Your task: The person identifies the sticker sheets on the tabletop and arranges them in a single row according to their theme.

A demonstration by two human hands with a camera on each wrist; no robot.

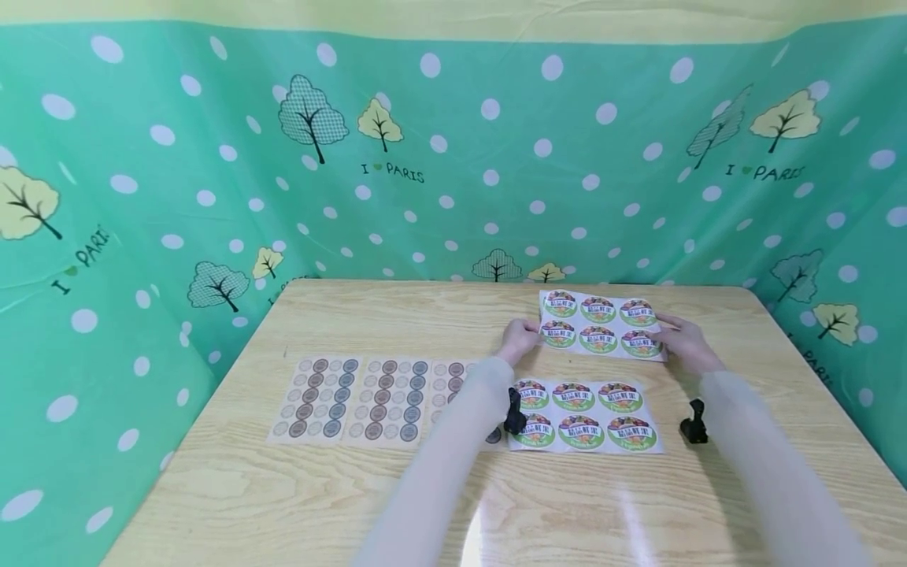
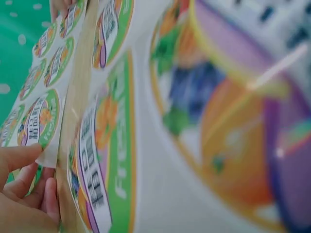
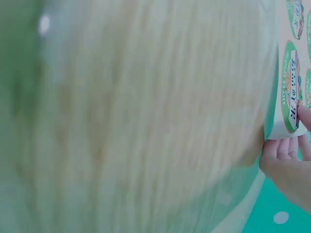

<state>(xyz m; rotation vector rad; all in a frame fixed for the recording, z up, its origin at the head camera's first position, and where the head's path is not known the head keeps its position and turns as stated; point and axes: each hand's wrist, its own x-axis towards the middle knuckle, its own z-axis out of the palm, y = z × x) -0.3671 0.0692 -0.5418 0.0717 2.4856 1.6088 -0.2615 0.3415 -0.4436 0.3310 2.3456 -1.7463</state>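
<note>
Both hands hold a white sheet of round fruit stickers [image 1: 616, 324], tilted up near the back of the table. My left hand [image 1: 520, 341] pinches its left edge; the left wrist view shows the thumb over the front and fingers behind. At the right edge my right hand [image 1: 687, 344] pinches with the thumb on the printed face and fingers underneath, as the right wrist view shows [image 3: 286, 158]. A second sheet of the same stickers [image 1: 590, 416] lies flat on the table closer to me, below the held one. My left forearm covers its left edge.
Left of the flat fruit sheet lie tan sheets of small round stickers, one far left [image 1: 315, 400], one beside it [image 1: 386, 400], and a third [image 1: 441, 382] partly under the left forearm. A green patterned cloth [image 1: 453, 157] hangs behind the wooden table [image 1: 212, 488].
</note>
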